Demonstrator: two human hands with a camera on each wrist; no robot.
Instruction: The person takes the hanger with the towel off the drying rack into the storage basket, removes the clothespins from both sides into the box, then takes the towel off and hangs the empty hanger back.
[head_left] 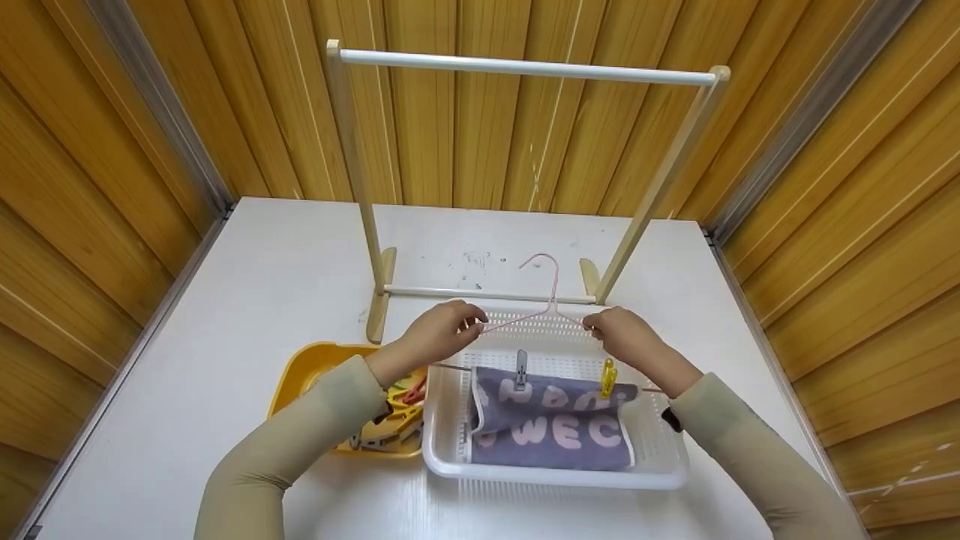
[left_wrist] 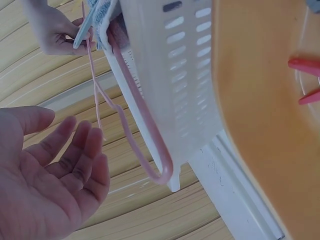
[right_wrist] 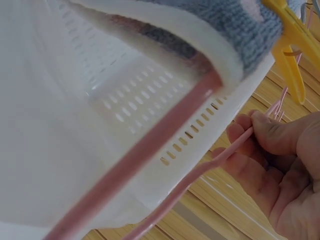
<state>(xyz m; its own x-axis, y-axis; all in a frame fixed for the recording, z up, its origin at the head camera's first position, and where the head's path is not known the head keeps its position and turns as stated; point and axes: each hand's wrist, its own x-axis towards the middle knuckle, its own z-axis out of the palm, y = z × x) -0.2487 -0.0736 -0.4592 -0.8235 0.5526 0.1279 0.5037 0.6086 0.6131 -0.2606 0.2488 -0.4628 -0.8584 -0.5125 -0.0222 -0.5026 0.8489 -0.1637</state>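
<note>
A pink wire hanger [head_left: 553, 289] is held over the white basket, its hook towards the rack. My right hand [head_left: 628, 337] pinches the hanger's right shoulder between thumb and fingers, as the right wrist view also shows. Beside the left shoulder is my left hand [head_left: 439, 334]; in the left wrist view its fingers [left_wrist: 80, 155] are loosely bent and apart from the wire. Over the hanger's lower bar hangs a purple-grey towel [head_left: 551, 439] with pale letters. A grey clothespin [head_left: 521, 370] and a yellow clothespin [head_left: 608, 377] clip it there.
The white perforated basket [head_left: 555, 475] stands beneath the towel. At its left is a yellow basin [head_left: 289, 382] with several clothespins [head_left: 409, 397]. Behind stands a wooden rack with a white top rail [head_left: 525, 66]. Wood-patterned panels [head_left: 487, 135] surround the white table [head_left: 277, 255].
</note>
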